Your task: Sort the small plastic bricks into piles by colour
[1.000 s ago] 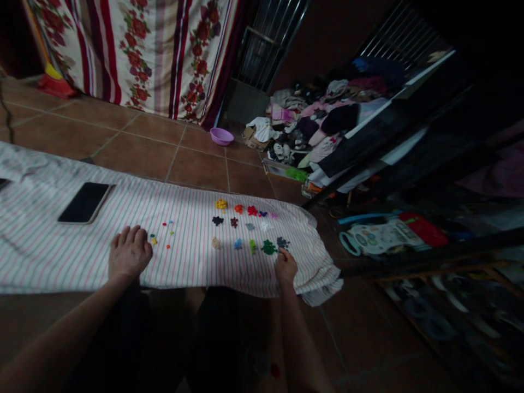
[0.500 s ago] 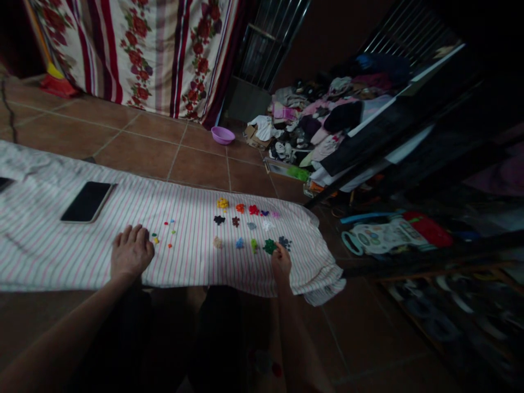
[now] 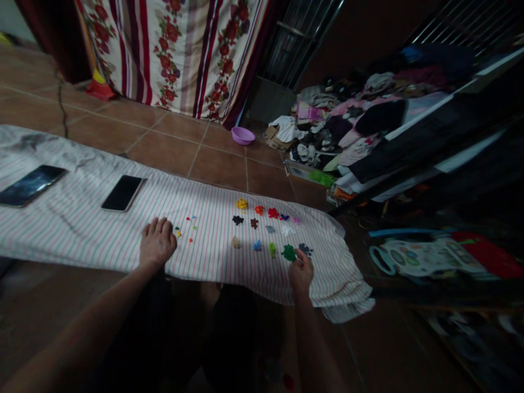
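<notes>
My left hand [image 3: 158, 241] lies palm down on the striped cloth [image 3: 208, 262], fingers stretched out. Just right of its fingertips are several loose small pieces in mixed colours, among them a red piece [image 3: 188, 219] and an orange piece [image 3: 190, 240]. My right hand [image 3: 302, 271] reaches to the right side of the dark green pile [image 3: 289, 252], thumb and index finger apart; nothing shows between them. Close to its fingertips lies a dark grey pile [image 3: 306, 250]. Other sorted piles include a yellow pile [image 3: 241, 203], a black pile [image 3: 237, 220] and a lime green pile [image 3: 272, 250].
Two phones lie on the cloth to the left, a nearer phone [image 3: 123, 193] and a larger phone [image 3: 33, 185]. A purple basin [image 3: 243, 136] stands on the tiled floor beyond. Heaped clothes [image 3: 339, 120] fill the back right, with a toy-like panel [image 3: 429, 254] at right.
The view has turned left, so everything sits further right and the larger phone shows more fully. My right fingertips have shifted slightly off the dark green pile; my left hand stays resting on the cloth.
</notes>
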Tool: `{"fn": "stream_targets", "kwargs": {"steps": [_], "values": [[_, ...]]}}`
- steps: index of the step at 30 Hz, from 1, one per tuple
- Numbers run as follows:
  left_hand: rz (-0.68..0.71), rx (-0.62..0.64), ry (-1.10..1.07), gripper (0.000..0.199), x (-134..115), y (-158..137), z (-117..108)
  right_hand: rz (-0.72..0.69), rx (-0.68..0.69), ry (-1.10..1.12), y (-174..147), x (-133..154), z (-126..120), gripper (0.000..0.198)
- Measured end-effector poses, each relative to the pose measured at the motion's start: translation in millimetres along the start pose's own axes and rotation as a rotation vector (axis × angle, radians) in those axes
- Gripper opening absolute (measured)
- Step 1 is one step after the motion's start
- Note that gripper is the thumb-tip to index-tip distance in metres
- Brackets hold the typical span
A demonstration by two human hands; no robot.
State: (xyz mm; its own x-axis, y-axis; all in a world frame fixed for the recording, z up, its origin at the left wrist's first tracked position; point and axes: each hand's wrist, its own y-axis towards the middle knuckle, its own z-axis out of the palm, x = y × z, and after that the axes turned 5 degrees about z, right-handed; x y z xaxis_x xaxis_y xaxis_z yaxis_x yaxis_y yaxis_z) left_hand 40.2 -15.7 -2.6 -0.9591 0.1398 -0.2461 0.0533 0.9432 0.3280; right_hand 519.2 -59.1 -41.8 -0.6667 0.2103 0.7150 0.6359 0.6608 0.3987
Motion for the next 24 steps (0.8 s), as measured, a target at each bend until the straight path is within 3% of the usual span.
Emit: {"fn": "stream_targets", "kwargs": {"steps": [4,8,16,24], "values": [[-0.002,-0.022,-0.018,0.042,0,1,1,0.009,-0.156,0.016,-2,21,-1,0.042],[-0.014,-0.003,-0.011,0.04,-1,1,0,-0.021,-0.131,0.125,-14,60,5,0.046],[-0.019,0.0,-0.031,0.04,-1,1,0,-0.279,0.242,0.218,-65,150,57,0.035],[-0.013,-0.017,-0.031,0.039,-1,1,1,-0.304,0.6,0.302,-110,210,119,0.027]]}}
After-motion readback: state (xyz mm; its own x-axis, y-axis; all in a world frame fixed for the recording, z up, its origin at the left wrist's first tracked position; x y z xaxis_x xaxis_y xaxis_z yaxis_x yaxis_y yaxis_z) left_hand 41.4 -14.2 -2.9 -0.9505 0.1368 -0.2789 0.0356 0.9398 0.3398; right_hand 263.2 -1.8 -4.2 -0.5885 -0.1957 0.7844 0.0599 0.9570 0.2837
